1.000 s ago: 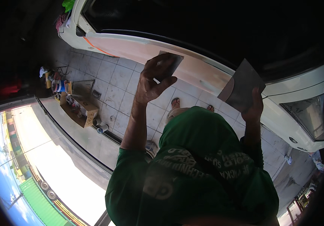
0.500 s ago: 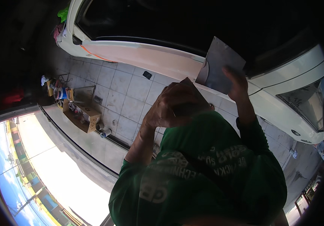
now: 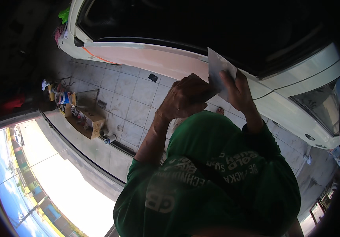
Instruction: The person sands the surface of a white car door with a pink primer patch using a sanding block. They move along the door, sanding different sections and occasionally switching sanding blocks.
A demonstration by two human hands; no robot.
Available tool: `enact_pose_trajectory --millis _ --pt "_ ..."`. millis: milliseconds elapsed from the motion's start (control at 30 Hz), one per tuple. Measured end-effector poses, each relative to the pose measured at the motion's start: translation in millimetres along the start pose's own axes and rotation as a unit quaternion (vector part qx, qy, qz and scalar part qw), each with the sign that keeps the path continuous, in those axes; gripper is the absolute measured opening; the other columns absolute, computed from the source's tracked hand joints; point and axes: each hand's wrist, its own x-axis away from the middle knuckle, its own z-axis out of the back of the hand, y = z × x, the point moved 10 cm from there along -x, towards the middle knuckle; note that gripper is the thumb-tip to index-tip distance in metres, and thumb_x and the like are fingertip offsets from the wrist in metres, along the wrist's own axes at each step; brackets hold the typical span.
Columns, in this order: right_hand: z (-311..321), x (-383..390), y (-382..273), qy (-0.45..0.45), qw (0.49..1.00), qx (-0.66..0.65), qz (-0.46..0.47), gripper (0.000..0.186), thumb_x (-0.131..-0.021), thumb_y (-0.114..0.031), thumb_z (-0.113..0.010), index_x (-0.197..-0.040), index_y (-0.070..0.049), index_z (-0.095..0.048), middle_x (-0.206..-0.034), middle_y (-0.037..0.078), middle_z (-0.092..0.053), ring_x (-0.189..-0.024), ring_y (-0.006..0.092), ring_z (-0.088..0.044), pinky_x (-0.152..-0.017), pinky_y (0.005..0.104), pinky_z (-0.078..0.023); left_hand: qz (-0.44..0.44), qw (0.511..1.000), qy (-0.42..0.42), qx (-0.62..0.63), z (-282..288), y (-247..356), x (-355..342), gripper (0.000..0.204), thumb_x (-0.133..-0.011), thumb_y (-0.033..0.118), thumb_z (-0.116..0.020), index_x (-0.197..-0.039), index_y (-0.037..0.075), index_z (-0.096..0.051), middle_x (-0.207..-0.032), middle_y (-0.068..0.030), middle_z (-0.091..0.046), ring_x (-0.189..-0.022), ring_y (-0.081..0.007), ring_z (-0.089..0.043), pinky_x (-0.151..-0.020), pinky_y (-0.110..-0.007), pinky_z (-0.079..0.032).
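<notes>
Plates [image 3: 217, 67] in seemingly closed hands [image 3: 240, 94]

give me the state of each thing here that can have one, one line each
dark flat tool: gripped in left hand
grey sheet: held tilted in right hand
car side: white, with a pinkish stretch
cardboard box: open, things inside
small dark object: lying on tiled floor
</notes>
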Motion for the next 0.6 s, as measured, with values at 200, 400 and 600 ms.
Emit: enact_pose_trajectory --millis 200,400,600 --pt "64.0 27.8 15.7 0.163 0.895 0.341 0.235 0.056 -0.093 -0.006 -0.068 -0.145 -0.003 -0.048 -0.132 0.023 -0.060 -0.113 0.0378 -0.065 -0.096 0.0439 -0.053 0.062 0.978 0.066 -0.190 20.7 -72.4 46.7 0.057 -0.065 0.019 -0.083 -0.121 0.021 -0.072 -0.123 -0.0040 -0.066 -0.116 -0.0280 -0.060 -0.092 -0.049 -0.049" --pt "87.7 37.8 75.9 0.159 0.981 0.100 0.050 0.058 -0.089 -0.005 -0.070 -0.143 -0.001 -0.050 -0.136 0.021 -0.059 -0.119 0.0362 -0.062 -0.101 0.0430 -0.050 0.075 0.924 0.161 -0.339 77.5 -117.5 39.7 0.067 -0.067 0.031 -0.085 -0.130 0.023 -0.066 -0.134 -0.0053 -0.058 -0.123 -0.0271 -0.053 -0.100 -0.052 -0.038" --pt "82.4 75.4 48.7 0.130 0.902 0.385 0.148 0.061 -0.086 -0.011 -0.075 -0.142 -0.002 -0.053 -0.135 0.018 -0.062 -0.121 0.0373 -0.060 -0.102 0.0441 -0.049 0.058 0.913 0.162 -0.371 75.7 -150.7 34.6 0.062 -0.067 0.032 -0.083 -0.126 0.024 -0.068 -0.130 -0.0042 -0.059 -0.121 -0.0275 -0.053 -0.097 -0.052 -0.038"
